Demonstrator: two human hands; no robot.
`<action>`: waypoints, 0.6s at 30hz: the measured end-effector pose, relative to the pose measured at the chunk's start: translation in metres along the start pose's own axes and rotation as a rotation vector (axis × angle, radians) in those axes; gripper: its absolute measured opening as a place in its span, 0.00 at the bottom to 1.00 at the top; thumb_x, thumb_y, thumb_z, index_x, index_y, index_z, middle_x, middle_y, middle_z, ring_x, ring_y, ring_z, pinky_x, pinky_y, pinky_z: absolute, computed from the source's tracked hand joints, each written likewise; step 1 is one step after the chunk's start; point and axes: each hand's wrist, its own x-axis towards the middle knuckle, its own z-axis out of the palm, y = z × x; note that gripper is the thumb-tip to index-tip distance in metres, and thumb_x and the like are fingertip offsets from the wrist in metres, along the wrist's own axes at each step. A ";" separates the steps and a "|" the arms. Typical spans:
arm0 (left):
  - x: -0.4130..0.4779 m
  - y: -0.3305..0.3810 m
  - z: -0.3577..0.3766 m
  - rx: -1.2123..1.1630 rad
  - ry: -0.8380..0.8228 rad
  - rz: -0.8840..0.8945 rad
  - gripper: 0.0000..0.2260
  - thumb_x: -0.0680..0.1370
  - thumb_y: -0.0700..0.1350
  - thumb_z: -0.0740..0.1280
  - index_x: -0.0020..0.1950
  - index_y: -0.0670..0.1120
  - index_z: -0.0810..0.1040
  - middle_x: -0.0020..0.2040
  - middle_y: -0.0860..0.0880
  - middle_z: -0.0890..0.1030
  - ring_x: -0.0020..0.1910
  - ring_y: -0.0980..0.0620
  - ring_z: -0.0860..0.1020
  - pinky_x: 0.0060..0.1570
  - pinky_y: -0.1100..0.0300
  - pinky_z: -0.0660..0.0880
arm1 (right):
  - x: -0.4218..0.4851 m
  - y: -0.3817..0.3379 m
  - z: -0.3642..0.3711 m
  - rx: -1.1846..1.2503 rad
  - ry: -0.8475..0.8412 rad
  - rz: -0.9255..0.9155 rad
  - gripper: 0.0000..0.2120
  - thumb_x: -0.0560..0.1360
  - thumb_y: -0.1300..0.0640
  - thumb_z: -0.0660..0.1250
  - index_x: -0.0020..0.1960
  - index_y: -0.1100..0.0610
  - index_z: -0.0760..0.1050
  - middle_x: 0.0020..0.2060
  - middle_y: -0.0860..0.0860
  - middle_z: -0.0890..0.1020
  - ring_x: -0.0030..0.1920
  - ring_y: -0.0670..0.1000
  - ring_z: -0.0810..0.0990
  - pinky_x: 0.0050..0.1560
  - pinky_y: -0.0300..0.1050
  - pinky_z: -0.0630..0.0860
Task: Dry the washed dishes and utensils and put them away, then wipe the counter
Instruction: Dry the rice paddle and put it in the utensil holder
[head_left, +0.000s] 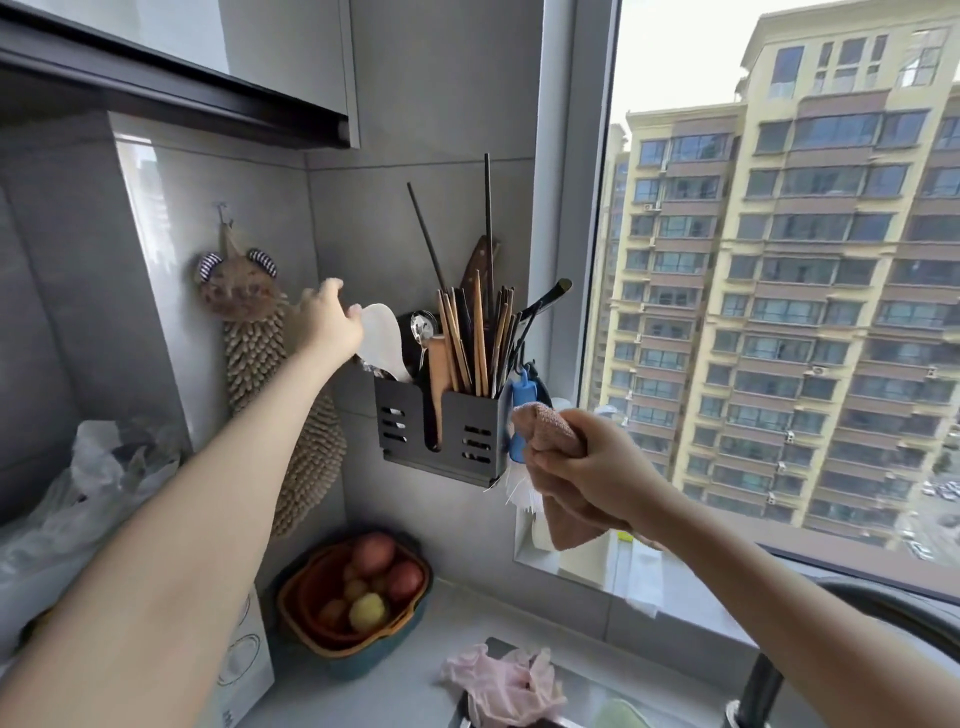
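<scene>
**Hands at the wall rack**

Its palm hidden, the left hand (324, 322) spreads its fingers, the thumb tip touching one white plastic rice paddle (382, 340). The paddle stands at ten o'clock in the dark grey slotted metal utensil holder (441, 431). At the holder's four o'clock, the right hand (597, 467) clamps one crumpled pink cloth (550, 431), partly covering a blue brush (519, 410). Also inside are one steel spoon (422, 325), one wooden spatula (439, 384) and bundled chopsticks (480, 343) too crowded to count.

A white paddle (383, 340) leans in the left side of the rack (447, 431); chopsticks (475, 338) stand in its right. A pink cloth (550, 431) is bunched in the right hand (605, 462).
</scene>
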 end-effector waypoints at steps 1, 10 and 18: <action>-0.005 0.004 -0.006 -0.042 0.036 0.023 0.18 0.77 0.44 0.62 0.67 0.43 0.71 0.60 0.37 0.76 0.61 0.38 0.73 0.60 0.50 0.68 | -0.008 -0.001 -0.006 0.014 0.009 0.000 0.06 0.74 0.62 0.66 0.42 0.51 0.75 0.37 0.51 0.83 0.41 0.53 0.81 0.45 0.50 0.79; -0.178 0.119 -0.037 -0.309 -0.117 0.554 0.07 0.77 0.43 0.64 0.52 0.45 0.80 0.44 0.49 0.81 0.41 0.50 0.77 0.44 0.60 0.71 | -0.143 0.000 -0.090 0.197 0.092 0.079 0.07 0.73 0.62 0.70 0.49 0.53 0.78 0.39 0.47 0.82 0.39 0.44 0.81 0.43 0.38 0.78; -0.368 0.239 -0.036 -0.569 -0.465 0.946 0.07 0.77 0.43 0.67 0.53 0.46 0.81 0.41 0.56 0.78 0.34 0.68 0.73 0.36 0.74 0.71 | -0.317 0.032 -0.186 0.241 0.325 0.305 0.07 0.74 0.64 0.70 0.52 0.59 0.78 0.34 0.45 0.82 0.35 0.44 0.81 0.37 0.34 0.75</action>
